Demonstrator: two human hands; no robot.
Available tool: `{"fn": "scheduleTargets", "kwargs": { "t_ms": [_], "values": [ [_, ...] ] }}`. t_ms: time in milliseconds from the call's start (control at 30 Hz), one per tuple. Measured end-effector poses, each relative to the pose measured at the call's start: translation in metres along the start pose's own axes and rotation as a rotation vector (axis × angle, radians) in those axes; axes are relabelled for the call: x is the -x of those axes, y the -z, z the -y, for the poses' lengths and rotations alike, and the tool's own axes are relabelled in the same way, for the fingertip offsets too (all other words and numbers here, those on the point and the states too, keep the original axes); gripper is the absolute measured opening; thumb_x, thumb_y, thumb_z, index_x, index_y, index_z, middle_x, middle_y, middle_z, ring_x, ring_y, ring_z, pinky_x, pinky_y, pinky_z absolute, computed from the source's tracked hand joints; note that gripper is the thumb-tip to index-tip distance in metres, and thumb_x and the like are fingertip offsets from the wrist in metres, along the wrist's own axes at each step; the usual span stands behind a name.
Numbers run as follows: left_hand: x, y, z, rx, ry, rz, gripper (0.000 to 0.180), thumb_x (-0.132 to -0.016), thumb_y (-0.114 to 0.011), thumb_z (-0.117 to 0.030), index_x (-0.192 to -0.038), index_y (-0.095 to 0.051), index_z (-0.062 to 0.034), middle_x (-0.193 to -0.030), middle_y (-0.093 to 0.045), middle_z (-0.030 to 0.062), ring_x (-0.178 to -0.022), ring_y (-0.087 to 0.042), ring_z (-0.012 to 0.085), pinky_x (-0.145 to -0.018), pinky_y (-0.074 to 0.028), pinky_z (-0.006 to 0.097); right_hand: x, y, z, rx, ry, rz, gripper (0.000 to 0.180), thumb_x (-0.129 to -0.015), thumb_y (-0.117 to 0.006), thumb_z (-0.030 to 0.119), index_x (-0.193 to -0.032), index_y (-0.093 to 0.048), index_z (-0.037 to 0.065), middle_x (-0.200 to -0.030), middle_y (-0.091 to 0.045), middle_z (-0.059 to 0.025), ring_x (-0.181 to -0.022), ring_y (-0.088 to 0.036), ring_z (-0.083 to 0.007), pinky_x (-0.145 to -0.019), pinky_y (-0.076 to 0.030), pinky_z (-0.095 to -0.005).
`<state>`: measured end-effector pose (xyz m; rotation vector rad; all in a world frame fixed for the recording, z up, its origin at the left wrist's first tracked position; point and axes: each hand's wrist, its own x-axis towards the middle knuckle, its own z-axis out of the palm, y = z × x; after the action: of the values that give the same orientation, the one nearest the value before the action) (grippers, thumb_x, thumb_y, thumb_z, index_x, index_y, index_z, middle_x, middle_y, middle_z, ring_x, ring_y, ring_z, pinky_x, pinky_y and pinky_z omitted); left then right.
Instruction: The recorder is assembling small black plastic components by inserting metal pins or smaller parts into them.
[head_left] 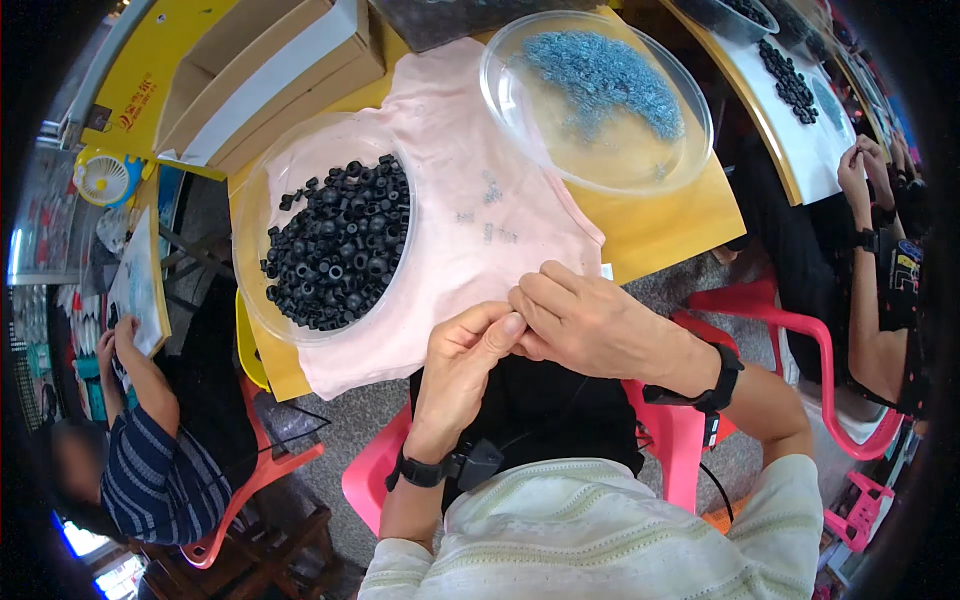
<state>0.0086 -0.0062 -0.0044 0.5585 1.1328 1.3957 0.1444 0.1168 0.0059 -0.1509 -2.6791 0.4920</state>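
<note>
My left hand (462,358) and my right hand (588,318) meet at the near edge of a pale pink cloth (450,130). Fingers and thumbs of both are pinched together, fingertips touching. Whatever lies between them is hidden. To the left on the cloth, a clear round tray (250,215) carries a heap of small black plastic caps (340,240). Farther off to the right, another clear round tray (500,75) contains many tiny bluish see-through pieces (610,75). A few small clear pieces (490,190) are scattered on the cloth between the trays.
An open cardboard box (270,85) stands at the far left of the yellow table (690,225). On the right a co-worker's hands (865,175) are by another table with black parts (788,82). At left sits a person in a striped shirt (165,470). Pink chairs (680,440) surround me.
</note>
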Motion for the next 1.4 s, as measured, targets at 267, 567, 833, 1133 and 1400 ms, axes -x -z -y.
{"fn": "scheduleTargets", "kwargs": {
  "t_ms": [267, 567, 833, 1133, 1400],
  "values": [
    [0.010, 0.002, -0.026, 0.048, -0.157, -0.097, 0.026, -0.102, -0.051, -0.014, -0.113, -0.062, 0.0067, -0.102, -0.069, 0.0161, -0.095, -0.068, 0.0223, -0.086, -0.054, 0.033, -0.045, 0.057, -0.012, 0.039, -0.107, -0.138, 0.027, -0.078, -0.075, 0.017, -0.098, -0.064, 0.002, -0.093, -0.064, -0.0087, -0.080, -0.062, -0.0261, -0.066, -0.051, -0.0364],
    [0.037, 0.047, -0.084, -0.569, -0.494, -0.728, 0.016, -0.096, -0.059, -0.004, -0.107, -0.068, 0.0029, -0.095, -0.071, 0.0088, -0.087, -0.064, 0.0122, -0.080, -0.051, 0.025, -0.164, 0.150, -0.073, 0.147, -0.372, -0.294, 0.032, -0.093, -0.060, 0.026, -0.099, -0.066, -0.005, -0.085, -0.065, -0.0179, -0.076, -0.062, -0.0206, -0.071, -0.048, -0.0311],
    [0.024, 0.098, -0.093, -1.222, -0.499, -0.840, 0.024, -0.085, -0.070, -0.005, -0.109, -0.069, -0.0026, -0.101, -0.066, 0.0090, -0.086, -0.063, 0.0159, -0.078, -0.049, 0.028, -0.204, 0.138, -0.195, 0.536, -0.559, 0.000, 0.045, -0.094, -0.054, 0.038, -0.101, -0.065, -0.005, -0.092, -0.066, -0.0246, -0.089, -0.064, -0.0368, -0.079, -0.049, -0.0420],
    [0.010, 0.095, -0.079, -1.249, -0.445, -0.751, 0.025, -0.083, -0.068, -0.002, -0.108, -0.067, 0.0003, -0.100, -0.061, 0.0141, -0.092, -0.061, 0.0298, -0.081, -0.048, 0.035, -0.155, 0.110, -0.088, 0.103, -0.184, -0.262, 0.025, -0.095, -0.063, 0.022, -0.111, -0.067, 0.002, -0.096, -0.069, -0.0058, -0.084, -0.060, -0.0092, -0.075, -0.048, -0.0248],
    [0.012, 0.088, -0.074, -1.233, -0.597, -0.836, 0.021, -0.083, -0.070, -0.004, -0.104, -0.069, -0.0009, -0.101, -0.064, 0.0118, -0.093, -0.061, 0.0254, -0.083, -0.048, 0.033, -0.051, 0.035, -0.025, -0.172, -0.428, -0.010, 0.016, -0.083, -0.070, 0.013, -0.091, -0.066, 0.000, -0.086, -0.064, -0.0147, -0.068, -0.065, -0.0285, -0.065, -0.052, -0.0381]
  ]
}}
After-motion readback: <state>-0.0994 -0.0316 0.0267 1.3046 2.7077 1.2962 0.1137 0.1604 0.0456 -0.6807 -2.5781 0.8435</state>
